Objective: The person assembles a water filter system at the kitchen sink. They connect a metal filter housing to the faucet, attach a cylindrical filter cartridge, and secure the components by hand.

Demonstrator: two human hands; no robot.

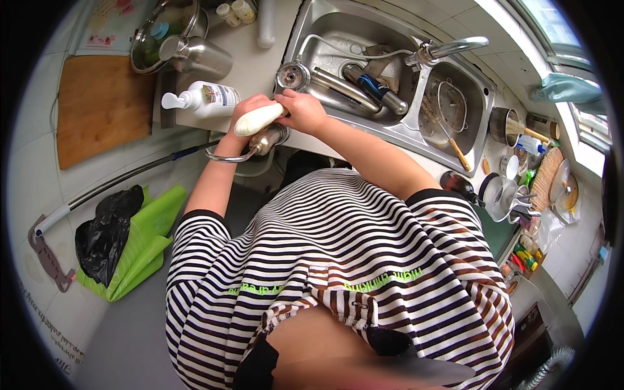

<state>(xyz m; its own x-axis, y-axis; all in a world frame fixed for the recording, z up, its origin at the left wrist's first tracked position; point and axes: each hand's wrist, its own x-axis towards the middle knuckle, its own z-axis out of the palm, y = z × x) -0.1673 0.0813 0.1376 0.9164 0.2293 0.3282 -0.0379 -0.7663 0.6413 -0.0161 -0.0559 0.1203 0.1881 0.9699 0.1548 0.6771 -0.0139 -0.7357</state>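
Observation:
Both my hands are together at the counter's front edge, beside the sink. A smooth, cream-coloured, handle-like piece (260,119) lies between them. My left hand (249,108) curls behind it with bent fingers, partly hidden by the piece. The fingers of my right hand (303,112) are closed around its far right end. Just below is a shiny steel vessel-like part (268,139) with a curved chrome tube (231,158) reaching left. Whether it joins the cream piece I cannot tell. A white pump bottle (211,99) lies left of my left hand.
The left basin of the steel sink (338,26) holds a silver cylinder (346,90), a dark bottle (374,88) and cloth. A wood-handled brush (455,146) lies in the right basin under the faucet (455,47). A steel flask (201,57) and wooden board (97,107) are left.

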